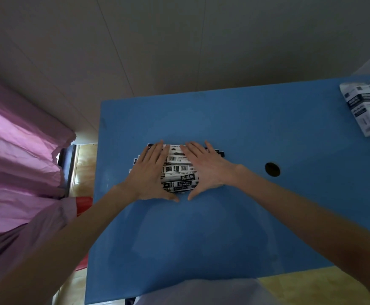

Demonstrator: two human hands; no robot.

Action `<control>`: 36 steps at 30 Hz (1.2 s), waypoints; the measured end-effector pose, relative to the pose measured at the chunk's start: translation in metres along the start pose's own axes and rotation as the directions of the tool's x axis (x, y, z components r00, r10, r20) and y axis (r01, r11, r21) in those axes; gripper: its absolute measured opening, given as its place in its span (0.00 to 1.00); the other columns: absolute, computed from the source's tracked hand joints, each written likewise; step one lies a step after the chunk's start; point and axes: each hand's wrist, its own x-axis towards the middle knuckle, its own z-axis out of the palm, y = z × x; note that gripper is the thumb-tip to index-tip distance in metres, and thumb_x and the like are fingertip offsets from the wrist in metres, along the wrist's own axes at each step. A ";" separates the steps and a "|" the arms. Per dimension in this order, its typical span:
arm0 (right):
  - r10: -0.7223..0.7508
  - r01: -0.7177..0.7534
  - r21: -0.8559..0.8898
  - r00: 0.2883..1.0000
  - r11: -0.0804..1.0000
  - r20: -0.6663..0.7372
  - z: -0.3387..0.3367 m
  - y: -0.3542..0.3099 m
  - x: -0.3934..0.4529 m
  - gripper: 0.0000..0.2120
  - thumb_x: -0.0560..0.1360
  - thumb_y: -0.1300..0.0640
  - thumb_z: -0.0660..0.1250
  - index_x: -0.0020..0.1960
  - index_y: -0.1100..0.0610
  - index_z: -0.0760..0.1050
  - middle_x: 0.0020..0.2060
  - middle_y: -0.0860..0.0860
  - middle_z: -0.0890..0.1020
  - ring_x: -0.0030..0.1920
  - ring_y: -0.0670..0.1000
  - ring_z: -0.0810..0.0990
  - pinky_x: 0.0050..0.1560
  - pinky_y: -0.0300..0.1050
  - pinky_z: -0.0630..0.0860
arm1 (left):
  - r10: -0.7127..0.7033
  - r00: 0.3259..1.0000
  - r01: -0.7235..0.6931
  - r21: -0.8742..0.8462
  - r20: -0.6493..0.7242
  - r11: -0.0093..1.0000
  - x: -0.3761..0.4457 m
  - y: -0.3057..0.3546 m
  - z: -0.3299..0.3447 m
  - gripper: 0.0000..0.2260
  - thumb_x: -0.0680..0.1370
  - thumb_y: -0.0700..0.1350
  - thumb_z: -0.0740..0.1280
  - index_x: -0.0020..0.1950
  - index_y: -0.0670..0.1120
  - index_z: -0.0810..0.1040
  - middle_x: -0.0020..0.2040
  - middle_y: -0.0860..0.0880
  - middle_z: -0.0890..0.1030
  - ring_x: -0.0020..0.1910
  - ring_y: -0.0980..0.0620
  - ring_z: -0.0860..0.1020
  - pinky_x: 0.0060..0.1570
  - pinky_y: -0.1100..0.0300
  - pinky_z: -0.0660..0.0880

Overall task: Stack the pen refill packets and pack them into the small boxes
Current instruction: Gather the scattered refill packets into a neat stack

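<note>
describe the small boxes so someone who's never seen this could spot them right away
Start at the blue table and follow it to its far right corner. The small boxes sit there at the picture's edge, a white bundle with black print. Unlike the packets mid-table, no hand touches them.

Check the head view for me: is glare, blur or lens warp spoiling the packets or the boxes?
Head view: even, dim light, no glare on the blue table; packets readable between left hand and right hand; small boxes soft and cropped at the right edge; wide-angle warp bends table edges.
</note>
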 end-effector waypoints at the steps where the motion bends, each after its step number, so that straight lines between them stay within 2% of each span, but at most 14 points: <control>1: 0.003 -0.003 0.023 1.000 1.000 -0.012 0.000 0.001 -0.002 0.74 0.58 0.14 0.62 0.82 0.57 0.32 0.83 0.56 0.41 0.83 0.57 0.40 0.80 0.66 0.40 | -0.027 0.999 0.024 -0.071 -0.047 0.997 -0.005 -0.002 0.000 0.67 0.59 0.85 0.62 0.84 0.43 0.46 0.84 0.44 0.48 0.83 0.46 0.47 0.81 0.43 0.47; 4: 0.062 -0.041 0.170 0.991 0.985 -0.117 0.002 0.007 -0.018 0.68 0.62 0.13 0.56 0.83 0.56 0.35 0.83 0.53 0.42 0.83 0.53 0.39 0.81 0.63 0.41 | -0.281 0.943 0.194 -0.394 -0.178 0.898 -0.026 -0.009 0.009 0.53 0.70 0.78 0.62 0.84 0.48 0.49 0.84 0.49 0.50 0.82 0.49 0.51 0.80 0.45 0.53; 6: 0.188 -0.083 0.372 0.949 0.924 -0.255 0.015 0.014 -0.031 0.61 0.68 0.16 0.52 0.84 0.57 0.43 0.84 0.53 0.48 0.83 0.53 0.44 0.82 0.61 0.45 | -0.509 0.846 0.300 -0.648 -0.159 0.700 -0.044 -0.011 0.019 0.48 0.73 0.77 0.58 0.84 0.51 0.51 0.84 0.52 0.52 0.82 0.52 0.53 0.79 0.43 0.58; 8: 0.436 -0.149 0.625 0.835 0.766 -0.336 0.036 0.017 -0.046 0.52 0.74 0.21 0.52 0.83 0.57 0.50 0.83 0.54 0.55 0.82 0.54 0.51 0.81 0.60 0.51 | -0.618 0.779 0.346 -0.746 -0.110 0.569 -0.059 -0.009 0.029 0.48 0.73 0.79 0.54 0.84 0.50 0.51 0.84 0.53 0.52 0.82 0.55 0.52 0.80 0.44 0.56; 10: 0.670 -0.202 0.824 0.695 0.530 -0.261 0.058 0.009 -0.061 0.45 0.78 0.27 0.52 0.83 0.57 0.50 0.83 0.52 0.55 0.81 0.49 0.51 0.81 0.59 0.53 | -0.619 0.777 0.370 -0.713 -0.114 0.595 -0.069 -0.004 0.039 0.47 0.74 0.78 0.51 0.84 0.50 0.49 0.84 0.54 0.50 0.82 0.56 0.51 0.81 0.46 0.54; 12: 0.762 -0.208 0.901 0.622 0.381 -0.179 0.075 -0.008 -0.071 0.43 0.80 0.30 0.52 0.84 0.56 0.47 0.83 0.48 0.50 0.80 0.42 0.47 0.82 0.54 0.49 | -0.623 0.770 0.371 -0.699 -0.137 0.612 -0.071 0.002 0.046 0.46 0.76 0.77 0.50 0.84 0.49 0.48 0.84 0.54 0.50 0.82 0.55 0.51 0.81 0.46 0.54; 15: 0.773 -0.156 0.918 0.600 0.365 -0.206 0.086 -0.035 -0.068 0.44 0.78 0.28 0.51 0.84 0.54 0.45 0.83 0.45 0.48 0.81 0.42 0.46 0.82 0.49 0.47 | -0.653 0.745 0.363 -0.736 -0.139 0.571 -0.063 0.011 0.047 0.44 0.77 0.75 0.50 0.84 0.49 0.47 0.84 0.52 0.51 0.82 0.54 0.52 0.80 0.45 0.54; 19: 0.795 -0.120 0.931 0.564 0.345 -0.222 0.079 -0.058 -0.048 0.47 0.77 0.26 0.51 0.84 0.53 0.42 0.83 0.45 0.47 0.82 0.45 0.46 0.82 0.51 0.47 | -0.638 0.756 0.316 -0.773 -0.145 0.550 -0.052 0.028 0.048 0.43 0.77 0.75 0.50 0.84 0.50 0.47 0.84 0.54 0.51 0.82 0.56 0.52 0.81 0.45 0.54; 24: 0.730 -0.216 0.849 0.635 0.482 -0.253 0.075 -0.070 -0.034 0.48 0.78 0.26 0.49 0.84 0.56 0.38 0.83 0.50 0.42 0.83 0.47 0.41 0.83 0.52 0.43 | -0.602 0.781 0.338 -0.697 -0.168 0.633 -0.044 0.036 0.050 0.42 0.78 0.72 0.52 0.84 0.49 0.46 0.84 0.51 0.51 0.82 0.52 0.52 0.80 0.45 0.54; 27: 0.680 -0.177 0.850 0.688 0.497 -0.254 0.075 -0.071 -0.036 0.48 0.78 0.26 0.50 0.83 0.55 0.36 0.83 0.48 0.39 0.82 0.45 0.39 0.82 0.50 0.43 | -0.557 0.813 0.308 -0.683 -0.173 0.663 -0.046 0.036 0.048 0.43 0.78 0.71 0.54 0.84 0.49 0.44 0.85 0.52 0.48 0.83 0.53 0.49 0.81 0.49 0.52; 29: 0.671 -0.098 0.874 0.683 0.476 -0.289 0.075 -0.066 -0.041 0.48 0.79 0.27 0.51 0.83 0.54 0.36 0.83 0.46 0.38 0.82 0.43 0.39 0.82 0.46 0.43 | -0.574 0.801 0.301 -0.713 -0.171 0.633 -0.048 0.033 0.045 0.43 0.78 0.71 0.54 0.84 0.50 0.43 0.84 0.54 0.46 0.83 0.56 0.48 0.80 0.52 0.51; 31: 0.724 -0.073 0.903 0.626 0.424 -0.290 0.071 -0.050 -0.043 0.48 0.79 0.28 0.53 0.83 0.54 0.36 0.83 0.46 0.39 0.81 0.41 0.39 0.81 0.43 0.43 | -0.641 0.750 0.336 -0.743 -0.160 0.579 -0.048 0.026 0.041 0.44 0.78 0.72 0.52 0.84 0.48 0.43 0.85 0.54 0.46 0.82 0.57 0.47 0.81 0.51 0.50; 34: 0.806 -0.124 0.953 0.570 0.278 -0.161 0.059 -0.023 -0.037 0.47 0.79 0.30 0.54 0.83 0.56 0.38 0.83 0.48 0.42 0.80 0.41 0.42 0.83 0.49 0.44 | -0.702 0.703 0.363 -0.789 -0.117 0.495 -0.041 0.023 0.038 0.48 0.76 0.77 0.49 0.84 0.46 0.44 0.85 0.52 0.46 0.82 0.56 0.47 0.82 0.48 0.49; 36: 0.791 -0.154 0.943 0.592 0.296 -0.153 0.053 -0.016 -0.029 0.48 0.78 0.27 0.52 0.84 0.56 0.39 0.84 0.49 0.44 0.82 0.46 0.43 0.83 0.52 0.44 | -0.684 0.721 0.352 -0.792 -0.111 0.499 -0.034 0.030 0.039 0.45 0.77 0.74 0.50 0.84 0.47 0.44 0.85 0.52 0.47 0.82 0.56 0.47 0.82 0.48 0.50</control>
